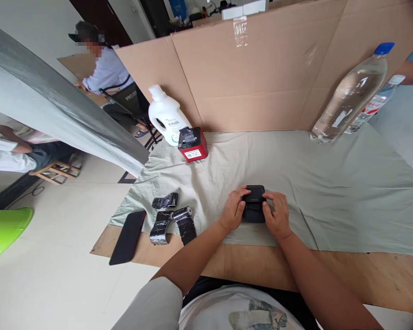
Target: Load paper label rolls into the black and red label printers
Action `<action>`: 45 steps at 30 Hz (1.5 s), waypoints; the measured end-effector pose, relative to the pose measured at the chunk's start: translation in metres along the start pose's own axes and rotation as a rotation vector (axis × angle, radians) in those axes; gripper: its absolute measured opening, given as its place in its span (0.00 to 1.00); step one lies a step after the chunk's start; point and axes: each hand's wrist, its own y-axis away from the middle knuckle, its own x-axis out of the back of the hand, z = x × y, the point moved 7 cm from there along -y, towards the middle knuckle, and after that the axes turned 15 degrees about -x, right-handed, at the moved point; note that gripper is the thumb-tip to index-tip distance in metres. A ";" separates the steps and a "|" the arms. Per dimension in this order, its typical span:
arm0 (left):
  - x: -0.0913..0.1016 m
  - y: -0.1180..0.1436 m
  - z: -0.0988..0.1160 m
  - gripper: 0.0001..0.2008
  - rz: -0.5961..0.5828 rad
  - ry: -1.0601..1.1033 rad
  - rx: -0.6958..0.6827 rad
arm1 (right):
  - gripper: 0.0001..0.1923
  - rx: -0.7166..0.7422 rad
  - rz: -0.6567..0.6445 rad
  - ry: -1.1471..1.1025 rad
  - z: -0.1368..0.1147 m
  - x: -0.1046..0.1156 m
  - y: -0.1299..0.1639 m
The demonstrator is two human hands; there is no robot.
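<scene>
A small black box-shaped device (254, 213) with rounded corners rests on the grey-green cloth in front of me. Its flat upper panel meets the lower part at a seam across the middle. My left hand (233, 208) grips its left side, fingers at the top corner and thumb lower down. On the opposite side my right hand (276, 211) holds the right edge in much the same way. The device's exact kind cannot be made out. Left of my left forearm lie a black printed roll (184, 222) and a black curled strip (160, 228), with another strip (165, 200) behind them.
A dark phone (128, 237) lies at the table's left edge. Farther back stand a red and black box (193, 145) and a white jug (168, 114). A cardboard panel (251, 82) rises behind, with a large clear bottle (353, 94) and a smaller bottle (375, 105) at right.
</scene>
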 end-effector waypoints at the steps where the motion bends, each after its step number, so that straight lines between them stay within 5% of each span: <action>1: -0.001 0.001 0.000 0.21 -0.002 -0.008 -0.001 | 0.10 -0.004 -0.010 -0.006 0.001 -0.001 0.000; 12: -0.010 0.008 -0.001 0.20 -0.051 -0.183 0.015 | 0.11 -0.078 0.038 0.181 0.001 -0.005 0.002; 18: -0.008 0.011 0.003 0.21 -0.006 -0.076 0.000 | 0.11 -0.045 0.032 0.246 -0.007 -0.006 0.007; 21: -0.001 0.023 -0.006 0.22 0.116 -0.019 0.080 | 0.16 -0.058 -0.001 0.280 -0.017 -0.013 0.013; 24: 0.011 0.039 -0.025 0.23 0.310 -0.029 0.261 | 0.33 -0.110 -0.053 0.377 -0.028 -0.028 0.021; 27: 0.015 0.050 -0.039 0.22 0.378 -0.031 0.405 | 0.42 -0.160 -0.159 0.488 -0.030 -0.043 0.027; 31: 0.007 0.045 -0.040 0.18 0.208 -0.098 0.393 | 0.43 -0.107 -0.251 0.519 -0.012 -0.042 0.010; 34: -0.013 0.035 -0.029 0.18 -0.127 -0.232 0.289 | 0.40 -0.116 -0.194 0.498 0.026 -0.017 -0.039; 38: -0.041 0.030 -0.015 0.24 -0.561 -0.340 0.175 | 0.41 -0.348 -0.038 0.601 0.103 0.035 -0.132; 41: -0.044 0.030 -0.011 0.26 -0.642 -0.362 0.164 | 0.41 -0.533 0.011 0.705 0.148 0.070 -0.186; 45: -0.041 0.030 -0.013 0.26 -0.652 -0.347 0.163 | 0.43 -0.653 -0.028 0.852 0.181 0.093 -0.214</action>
